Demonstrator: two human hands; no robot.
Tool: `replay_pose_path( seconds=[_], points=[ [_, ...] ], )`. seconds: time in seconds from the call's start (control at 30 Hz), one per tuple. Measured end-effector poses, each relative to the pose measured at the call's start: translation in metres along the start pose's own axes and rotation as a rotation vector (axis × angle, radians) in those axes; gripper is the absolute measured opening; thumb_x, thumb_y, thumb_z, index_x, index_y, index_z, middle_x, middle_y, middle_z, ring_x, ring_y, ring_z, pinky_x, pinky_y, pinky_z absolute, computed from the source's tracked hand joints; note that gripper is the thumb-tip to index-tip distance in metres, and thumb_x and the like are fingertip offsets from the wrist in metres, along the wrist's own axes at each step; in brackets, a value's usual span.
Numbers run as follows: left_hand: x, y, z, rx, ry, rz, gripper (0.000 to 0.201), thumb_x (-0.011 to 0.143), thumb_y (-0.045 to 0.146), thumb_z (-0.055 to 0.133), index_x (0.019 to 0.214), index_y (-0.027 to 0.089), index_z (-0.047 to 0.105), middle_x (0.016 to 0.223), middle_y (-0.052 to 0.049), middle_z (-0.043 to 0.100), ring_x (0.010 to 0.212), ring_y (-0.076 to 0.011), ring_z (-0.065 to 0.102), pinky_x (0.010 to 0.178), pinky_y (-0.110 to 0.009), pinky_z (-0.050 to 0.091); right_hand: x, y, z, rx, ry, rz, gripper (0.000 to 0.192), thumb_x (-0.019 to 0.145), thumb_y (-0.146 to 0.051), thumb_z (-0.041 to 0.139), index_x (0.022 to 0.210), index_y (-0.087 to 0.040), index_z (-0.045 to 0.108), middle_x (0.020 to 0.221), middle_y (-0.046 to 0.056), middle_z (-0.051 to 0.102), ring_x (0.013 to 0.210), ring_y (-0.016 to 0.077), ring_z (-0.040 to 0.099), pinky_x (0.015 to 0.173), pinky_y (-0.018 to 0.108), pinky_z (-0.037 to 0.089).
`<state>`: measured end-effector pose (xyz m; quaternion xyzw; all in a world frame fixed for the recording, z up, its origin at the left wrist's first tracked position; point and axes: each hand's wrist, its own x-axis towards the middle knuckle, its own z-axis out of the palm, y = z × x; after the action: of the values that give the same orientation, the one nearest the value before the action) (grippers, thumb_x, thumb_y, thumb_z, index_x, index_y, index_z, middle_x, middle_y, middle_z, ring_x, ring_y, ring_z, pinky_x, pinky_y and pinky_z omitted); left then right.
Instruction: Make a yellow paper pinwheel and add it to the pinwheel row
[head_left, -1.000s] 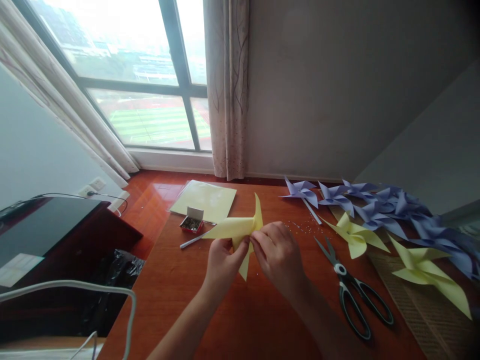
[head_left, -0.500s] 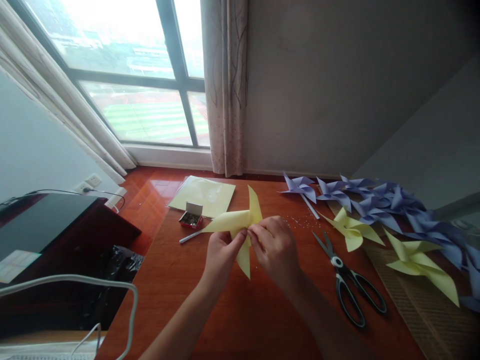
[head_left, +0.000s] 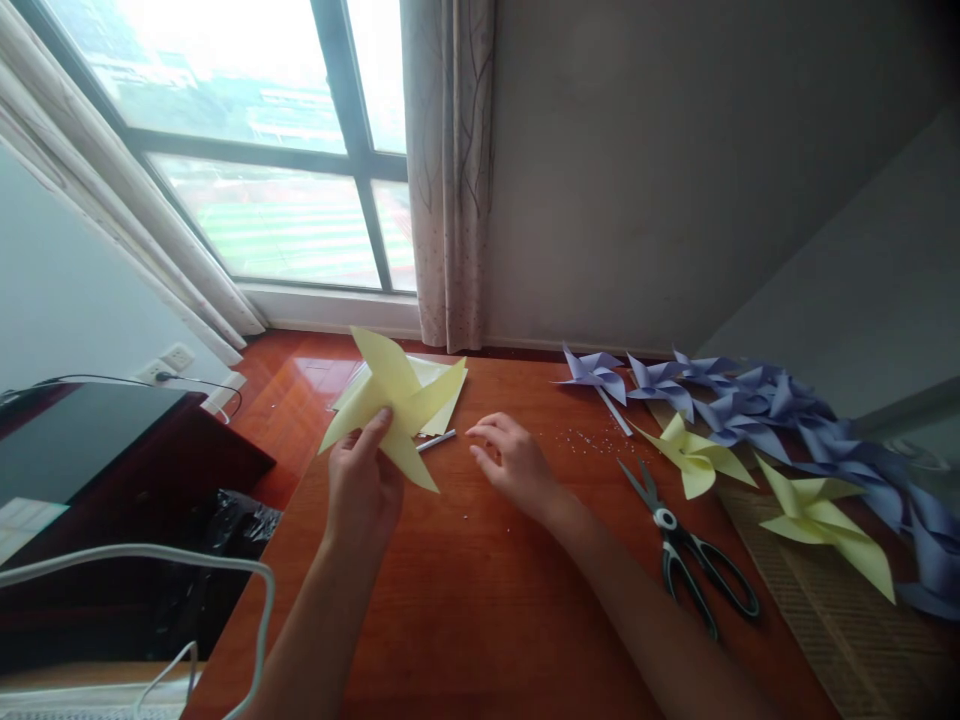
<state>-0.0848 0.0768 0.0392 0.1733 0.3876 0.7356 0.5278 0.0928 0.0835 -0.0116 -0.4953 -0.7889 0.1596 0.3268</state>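
Observation:
A yellow paper pinwheel [head_left: 400, 402] is held up above the left part of the table, facing me. My left hand [head_left: 365, 472] pinches it from below, thumb on its front. To the right, my right hand [head_left: 513, 462] hovers over the table with fingers curved and apart, and nothing shows in them. Its fingertips are close to a white rolled stick [head_left: 442, 438], partly covered by the pinwheel. Behind the pinwheel lies a stack of pale yellow paper [head_left: 454, 396]; the small pin box is hidden.
Scissors [head_left: 666, 520] lie partly opened on the wooden table [head_left: 450, 610], near scattered tiny beads [head_left: 589, 440]. Purple pinwheels [head_left: 750, 395] and two yellow pinwheels [head_left: 694, 455] cover the right side, some over cardboard [head_left: 795, 600]. A white cable [head_left: 172, 553] loops at the left.
My hands have separated. The left has carried the pinwheel left and turned it toward me; the right has let go of it and moved slightly left and up.

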Motion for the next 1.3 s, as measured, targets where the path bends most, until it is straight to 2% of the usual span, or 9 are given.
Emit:
replay_pose_path(
  seconds=[0.13, 0.23, 0.43, 0.53, 0.63, 0.83, 1.1, 1.2, 1.3],
  points=[
    [0.004, -0.003, -0.004, -0.027, -0.035, -0.043, 0.03, 0.067, 0.017, 0.084, 0.095, 0.012, 0.075, 0.087, -0.003, 0.078, 0.073, -0.0149, 0.072, 0.071, -0.023, 0.061, 0.02, -0.018, 0.028, -0.116, -0.202, -0.133, 0.023, 0.098, -0.018, 0.055, 0.117, -0.021, 0.068, 0.123, 0.008, 0.068, 0.113, 0.0189, 0.062, 0.094, 0.029, 0.051],
    [0.003, -0.006, -0.005, -0.008, -0.047, -0.081, 0.032, 0.067, 0.019, 0.085, 0.097, 0.011, 0.075, 0.088, -0.005, 0.079, 0.081, -0.0187, 0.075, 0.081, -0.026, 0.062, 0.026, -0.03, 0.036, -0.194, -0.293, -0.158, 0.024, 0.1, -0.018, 0.049, 0.115, -0.022, 0.067, 0.118, 0.008, 0.069, 0.105, 0.0197, 0.064, 0.083, 0.028, 0.053],
    [-0.003, -0.005, -0.002, 0.027, -0.053, -0.083, 0.032, 0.067, 0.019, 0.087, 0.096, 0.012, 0.076, 0.087, -0.005, 0.079, 0.087, -0.0218, 0.076, 0.088, -0.031, 0.062, 0.012, -0.033, 0.021, -0.308, -0.386, -0.113, 0.02, 0.099, -0.018, 0.049, 0.099, -0.021, 0.068, 0.105, 0.009, 0.07, 0.101, 0.0229, 0.061, 0.074, 0.029, 0.053],
    [-0.006, -0.006, -0.001, 0.042, -0.062, -0.085, 0.034, 0.067, 0.019, 0.087, 0.098, 0.013, 0.076, 0.09, -0.005, 0.08, 0.087, -0.0213, 0.076, 0.088, -0.031, 0.062, 0.009, -0.035, 0.013, -0.326, -0.384, -0.058, 0.018, 0.098, -0.02, 0.051, 0.108, -0.021, 0.066, 0.111, 0.01, 0.069, 0.108, 0.0237, 0.061, 0.079, 0.031, 0.054],
    [-0.006, -0.008, -0.003, 0.063, -0.091, -0.068, 0.039, 0.068, 0.024, 0.087, 0.103, 0.012, 0.075, 0.095, -0.008, 0.08, 0.092, -0.0245, 0.076, 0.089, -0.033, 0.062, 0.016, -0.042, 0.014, -0.329, -0.397, -0.006, 0.028, 0.098, -0.027, 0.052, 0.124, -0.022, 0.059, 0.115, 0.009, 0.071, 0.103, 0.0242, 0.067, 0.079, 0.032, 0.055],
    [-0.004, -0.015, -0.005, 0.099, -0.11, -0.105, 0.045, 0.066, 0.025, 0.088, 0.106, 0.01, 0.074, 0.092, -0.01, 0.08, 0.093, -0.0274, 0.077, 0.088, -0.033, 0.062, 0.029, -0.057, 0.023, -0.342, -0.474, 0.051, 0.02, 0.095, -0.029, 0.055, 0.11, -0.02, 0.065, 0.104, 0.01, 0.076, 0.092, 0.0279, 0.075, 0.072, 0.033, 0.056],
    [-0.012, -0.02, -0.001, 0.116, -0.144, -0.121, 0.041, 0.068, 0.024, 0.088, 0.104, 0.01, 0.075, 0.094, -0.01, 0.08, 0.09, -0.0248, 0.077, 0.083, -0.029, 0.062, -0.006, -0.047, 0.006, -0.368, -0.413, 0.15, 0.011, 0.086, -0.018, 0.061, 0.095, -0.017, 0.065, 0.09, 0.013, 0.076, 0.084, 0.0306, 0.076, 0.069, 0.034, 0.053],
    [-0.015, -0.021, 0.001, 0.135, -0.123, -0.109, 0.042, 0.066, 0.026, 0.089, 0.103, 0.01, 0.075, 0.094, -0.01, 0.08, 0.09, -0.0244, 0.076, 0.081, -0.027, 0.061, -0.022, -0.033, -0.011, -0.314, -0.344, 0.185, 0.018, 0.088, -0.018, 0.056, 0.105, -0.019, 0.061, 0.088, 0.009, 0.076, 0.079, 0.0256, 0.074, 0.068, 0.032, 0.051],
    [-0.017, -0.021, 0.002, 0.154, -0.08, -0.055, 0.041, 0.066, 0.026, 0.088, 0.102, 0.009, 0.076, 0.091, -0.01, 0.08, 0.09, -0.0245, 0.076, 0.083, -0.028, 0.06, -0.036, -0.017, -0.029, 0.137, -0.134, 0.28, 0.035, 0.088, -0.017, 0.056, 0.122, -0.022, 0.055, 0.075, -0.001, 0.072, 0.066, 0.0167, 0.067, 0.065, 0.027, 0.05]
  ],
)
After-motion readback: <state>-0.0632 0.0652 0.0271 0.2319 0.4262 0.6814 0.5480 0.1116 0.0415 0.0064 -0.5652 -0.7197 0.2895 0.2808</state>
